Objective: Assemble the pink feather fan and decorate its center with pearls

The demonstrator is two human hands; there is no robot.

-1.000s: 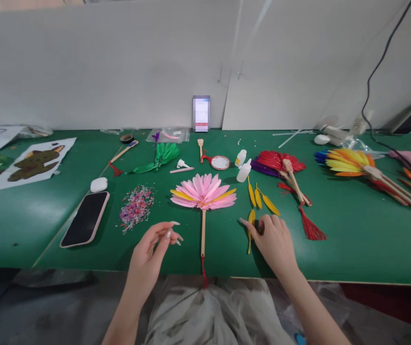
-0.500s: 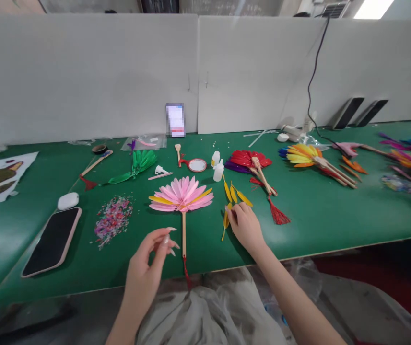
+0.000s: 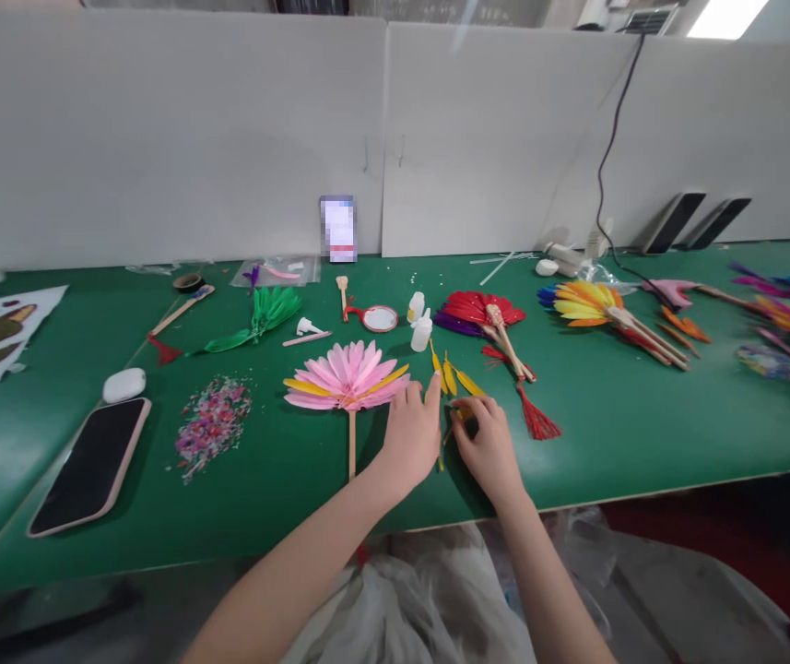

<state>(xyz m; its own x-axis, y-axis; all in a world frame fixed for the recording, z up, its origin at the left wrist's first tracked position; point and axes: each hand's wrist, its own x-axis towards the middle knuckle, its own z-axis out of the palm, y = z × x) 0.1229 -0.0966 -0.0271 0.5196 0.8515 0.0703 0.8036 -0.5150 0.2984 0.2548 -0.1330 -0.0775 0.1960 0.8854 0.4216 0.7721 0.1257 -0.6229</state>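
A pink feather fan with a yellow feather on each side lies face up, its wooden handle toward me. My left hand reaches across the handle to the fan's right edge, fingers apart and index finger stretched toward the loose yellow feathers. It seems to hold nothing, though part of its fingertips is hidden. Close beside it, my right hand is closed in a pinch on a yellow feather. Another yellow feather's stem shows between the hands. White squeeze bottles stand just behind the feathers.
Finished-looking feather fans lie around: green, red and purple, yellow and blue. At left are a phone, a white case and a pile of colourful flakes. Another phone leans on the partition.
My left hand has moved from left of the fan handle across to the right, beside the yellow feathers. My right hand has shifted slightly right, with a yellow feather in its fingers.
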